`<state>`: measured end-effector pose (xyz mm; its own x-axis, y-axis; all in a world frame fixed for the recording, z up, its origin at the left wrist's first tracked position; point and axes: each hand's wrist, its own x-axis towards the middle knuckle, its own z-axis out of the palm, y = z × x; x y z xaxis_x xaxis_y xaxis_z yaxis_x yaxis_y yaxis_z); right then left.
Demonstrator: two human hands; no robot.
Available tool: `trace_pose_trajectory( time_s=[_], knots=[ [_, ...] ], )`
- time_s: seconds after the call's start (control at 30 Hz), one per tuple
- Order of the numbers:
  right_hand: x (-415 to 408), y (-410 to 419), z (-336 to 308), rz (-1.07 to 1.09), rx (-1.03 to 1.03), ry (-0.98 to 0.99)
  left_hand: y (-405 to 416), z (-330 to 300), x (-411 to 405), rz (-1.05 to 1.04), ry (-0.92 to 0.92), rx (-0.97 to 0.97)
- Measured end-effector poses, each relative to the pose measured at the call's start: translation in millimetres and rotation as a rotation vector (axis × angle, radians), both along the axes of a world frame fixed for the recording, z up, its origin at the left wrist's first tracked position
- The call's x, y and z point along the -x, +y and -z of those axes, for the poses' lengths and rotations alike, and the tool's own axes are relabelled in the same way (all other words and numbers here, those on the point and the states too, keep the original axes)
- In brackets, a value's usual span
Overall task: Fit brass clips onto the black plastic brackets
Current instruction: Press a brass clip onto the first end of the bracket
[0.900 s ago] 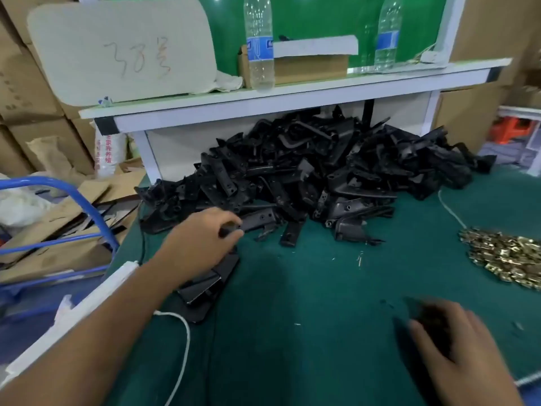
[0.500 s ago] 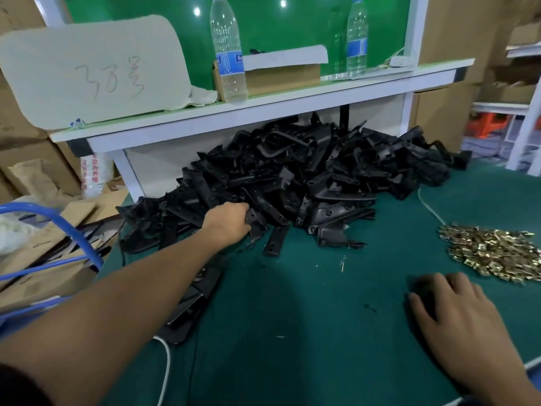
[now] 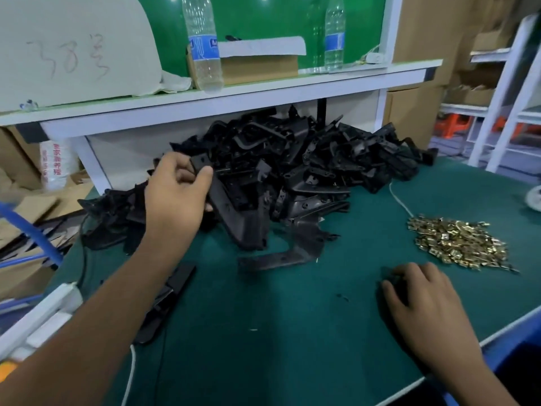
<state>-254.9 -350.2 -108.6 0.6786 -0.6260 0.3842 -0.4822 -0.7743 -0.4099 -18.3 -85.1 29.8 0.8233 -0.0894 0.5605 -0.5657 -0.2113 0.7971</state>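
Note:
A big heap of black plastic brackets point(image 3: 292, 159) lies on the green table under a white shelf. My left hand point(image 3: 175, 194) grips one long black bracket point(image 3: 234, 218) by its upper end and holds it lifted off the heap's left front. A pile of small brass clips point(image 3: 456, 241) lies at the right of the table. My right hand point(image 3: 421, 303) rests palm down on the mat just in front of the clips, its fingers loosely bent over something dark that I cannot make out.
A few finished black brackets point(image 3: 164, 300) lie stacked at the table's left edge beside a white power strip point(image 3: 44, 315). Two water bottles point(image 3: 205, 45) and a cardboard box point(image 3: 260, 63) stand on the white shelf point(image 3: 234, 92). A white cord point(image 3: 401, 200) runs past the clips.
My left hand reached into the heap, closed on a bracket and has raised it up and out. My right hand stayed on the mat near the clips.

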Motion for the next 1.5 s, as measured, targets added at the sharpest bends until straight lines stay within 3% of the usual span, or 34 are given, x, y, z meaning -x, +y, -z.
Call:
trace_pose_trajectory(
  time_s=[0.13,0.3,0.37,0.43,0.5,0.63,0.73,0.8,0.9,1.03,1.13,1.5],
  knots=[
    [4,4,-3,-0.028,-0.036,-0.015,-28,57,38,0.227,0.48,0.286],
    [7,20,-2,-0.273,0.039,0.021,-41,88,63,0.351,0.875,0.522],
    [0,28,2,-0.336,0.089,0.062,-33,94,70,0.519,0.996,0.488],
    [-13,32,3,-0.368,0.122,0.107,-23,99,79,0.65,1.039,0.255],
    [-29,34,2,-0.389,0.112,0.178,-14,100,83,0.624,0.929,-0.066],
    [-64,32,-1,-0.453,0.081,0.282,-12,98,67,0.482,0.532,-0.586],
    [-80,31,-8,-0.496,-0.032,0.266,-32,101,59,0.419,0.278,-0.817],
    [-76,27,-13,-0.388,-0.126,0.153,-44,99,57,0.359,0.132,-0.853],
    [-52,5,-16,0.069,0.047,-0.005,-56,101,54,0.293,-0.172,-0.874],
    [-23,-40,-18,0.48,0.057,0.077,-76,115,73,0.462,-0.428,-0.786],
    [-18,-59,-20,0.544,0.027,0.078,-91,130,79,0.387,-0.57,-0.843],
    [-25,-54,-6,0.393,0.117,-0.075,-102,138,69,0.319,-0.484,-0.902]
  ],
)
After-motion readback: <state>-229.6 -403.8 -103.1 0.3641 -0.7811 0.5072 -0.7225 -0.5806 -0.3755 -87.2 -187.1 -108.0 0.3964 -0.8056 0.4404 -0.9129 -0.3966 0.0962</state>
